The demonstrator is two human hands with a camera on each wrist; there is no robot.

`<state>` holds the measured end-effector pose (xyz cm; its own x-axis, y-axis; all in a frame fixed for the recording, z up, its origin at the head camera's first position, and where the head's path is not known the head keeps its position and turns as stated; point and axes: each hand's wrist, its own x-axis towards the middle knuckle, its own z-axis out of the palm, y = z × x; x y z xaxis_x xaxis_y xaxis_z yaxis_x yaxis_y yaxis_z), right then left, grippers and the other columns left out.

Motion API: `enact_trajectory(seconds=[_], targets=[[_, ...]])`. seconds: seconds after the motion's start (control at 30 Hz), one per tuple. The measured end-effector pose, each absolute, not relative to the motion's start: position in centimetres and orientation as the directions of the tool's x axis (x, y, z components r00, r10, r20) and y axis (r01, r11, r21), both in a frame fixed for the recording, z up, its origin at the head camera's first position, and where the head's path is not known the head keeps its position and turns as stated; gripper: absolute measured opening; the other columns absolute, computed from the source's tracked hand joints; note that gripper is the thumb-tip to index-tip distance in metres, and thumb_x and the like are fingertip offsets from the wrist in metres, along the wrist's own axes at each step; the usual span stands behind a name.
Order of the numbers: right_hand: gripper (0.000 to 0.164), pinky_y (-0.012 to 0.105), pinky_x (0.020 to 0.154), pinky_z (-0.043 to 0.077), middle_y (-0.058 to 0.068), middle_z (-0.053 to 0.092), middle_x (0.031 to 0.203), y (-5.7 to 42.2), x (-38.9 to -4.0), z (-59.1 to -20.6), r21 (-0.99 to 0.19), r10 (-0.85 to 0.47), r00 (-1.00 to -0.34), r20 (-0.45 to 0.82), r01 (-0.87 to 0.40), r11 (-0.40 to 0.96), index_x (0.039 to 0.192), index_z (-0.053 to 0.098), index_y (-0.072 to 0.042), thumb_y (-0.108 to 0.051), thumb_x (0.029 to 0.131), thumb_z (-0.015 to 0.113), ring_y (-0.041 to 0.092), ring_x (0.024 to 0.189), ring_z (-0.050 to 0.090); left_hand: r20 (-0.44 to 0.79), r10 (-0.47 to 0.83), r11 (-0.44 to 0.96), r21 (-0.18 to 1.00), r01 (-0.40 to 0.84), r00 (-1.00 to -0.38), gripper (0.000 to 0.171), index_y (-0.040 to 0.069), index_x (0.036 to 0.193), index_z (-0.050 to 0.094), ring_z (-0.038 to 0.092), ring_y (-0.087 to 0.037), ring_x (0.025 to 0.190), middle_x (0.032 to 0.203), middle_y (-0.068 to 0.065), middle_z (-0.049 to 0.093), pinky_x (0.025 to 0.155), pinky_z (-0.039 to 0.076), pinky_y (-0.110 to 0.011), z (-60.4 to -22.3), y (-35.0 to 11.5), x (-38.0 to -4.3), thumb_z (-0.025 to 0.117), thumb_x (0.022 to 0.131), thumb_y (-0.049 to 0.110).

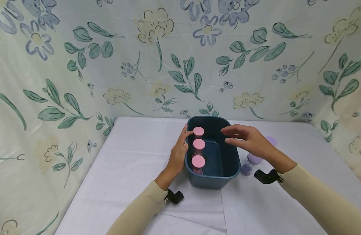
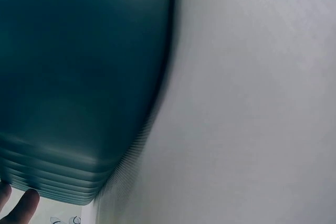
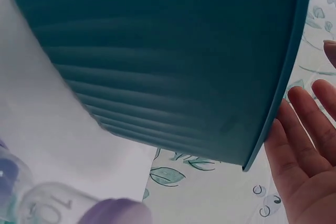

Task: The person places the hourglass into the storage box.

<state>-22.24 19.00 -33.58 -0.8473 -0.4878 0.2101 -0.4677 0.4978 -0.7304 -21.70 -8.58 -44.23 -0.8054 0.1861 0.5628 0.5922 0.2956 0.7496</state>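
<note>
A dark blue-teal bin stands on the table, with three pink-lidded clear jars lined up along its inner left wall: a near jar, a middle jar and a far jar. My left hand rests along the bin's left rim, fingers extended, one fingertip beside the far jar's lid. Over the right rim, my right hand holds nothing; its fingers are gently bent, thumb apart. In the right wrist view the fingers are at the rim.
Right of the bin, partly behind my right forearm, stand purple-lidded clear jars, one nearer and one farther, its lid showing. A white cloth covers the table. A floral curtain hangs behind and at both sides.
</note>
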Motion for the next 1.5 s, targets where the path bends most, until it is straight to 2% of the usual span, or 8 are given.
enact_trajectory(seconds=[0.13,0.5,0.77,1.07,1.3,1.5], targets=[[0.039,0.022,0.088,0.051,0.008,0.062,0.127,19.6,-22.2,-33.9,-0.737,-0.458,-0.863,0.213,-0.450,0.504,0.128,0.059,-0.013,-0.024,0.092,0.065,0.026,0.115,0.060,0.560,0.182,0.292,0.754,0.588,-0.808,0.049,0.013,0.143,0.042,0.017,-0.017,0.146,0.160,-0.004,0.018,0.114,0.021,-0.051,-44.3,-8.6,-21.7,0.026,0.098,0.022],[0.037,0.017,0.084,0.050,0.003,0.063,0.125,21.0,-21.7,-34.1,-0.753,-0.343,-0.914,0.216,-0.379,0.538,0.125,0.062,-0.015,-0.027,0.091,0.066,0.026,0.112,0.062,0.573,0.195,0.280,0.745,0.605,-0.796,0.049,0.010,0.143,0.042,0.017,-0.018,0.146,0.160,-0.005,0.019,0.114,0.021,-0.051,-44.4,-8.6,-21.9,0.027,0.098,0.021],[0.039,0.016,0.082,0.050,0.006,0.061,0.128,21.7,-21.5,-34.4,-0.741,-0.299,-0.928,0.223,-0.361,0.567,0.127,0.060,-0.014,-0.027,0.091,0.066,0.027,0.113,0.061,0.559,0.193,0.295,0.750,0.592,-0.806,0.049,0.011,0.143,0.042,0.016,-0.015,0.146,0.160,-0.003,0.019,0.114,0.022,-0.049,-44.6,-8.5,-21.8,0.027,0.098,0.024],[0.041,0.009,0.080,0.047,0.006,0.062,0.128,24.1,-21.3,-34.0,-0.725,-0.185,-0.939,0.289,-0.341,0.599,0.129,0.059,-0.018,-0.029,0.090,0.067,-0.005,0.103,0.059,0.567,0.197,0.288,0.746,0.601,-0.799,0.049,0.015,0.144,0.041,0.017,-0.017,0.146,0.161,-0.003,0.018,0.114,0.022,-0.051,-44.7,-8.4,-21.8,0.028,0.097,0.020],[0.043,0.008,0.079,0.046,0.006,0.060,0.129,25.3,-21.2,-34.5,-0.726,-0.126,-0.948,0.292,-0.306,0.616,0.132,0.057,-0.021,-0.031,0.091,0.066,-0.007,0.102,0.058,0.573,0.194,0.293,0.741,0.604,-0.796,0.049,0.011,0.144,0.041,0.017,-0.017,0.146,0.161,-0.003,0.018,0.114,0.021,-0.051,-44.5,-8.5,-21.8,0.029,0.096,0.016],[0.045,0.007,0.077,0.046,0.008,0.059,0.131,26.1,-21.2,-35.1,-0.731,-0.081,-0.952,0.294,-0.279,0.623,0.134,0.056,-0.020,-0.032,0.091,0.065,-0.008,0.102,0.056,0.568,0.187,0.292,0.747,0.597,-0.801,0.049,0.011,0.144,0.041,0.017,-0.017,0.146,0.161,-0.003,0.018,0.113,0.022,-0.051,-44.4,-8.6,-21.8,0.028,0.098,0.022]])
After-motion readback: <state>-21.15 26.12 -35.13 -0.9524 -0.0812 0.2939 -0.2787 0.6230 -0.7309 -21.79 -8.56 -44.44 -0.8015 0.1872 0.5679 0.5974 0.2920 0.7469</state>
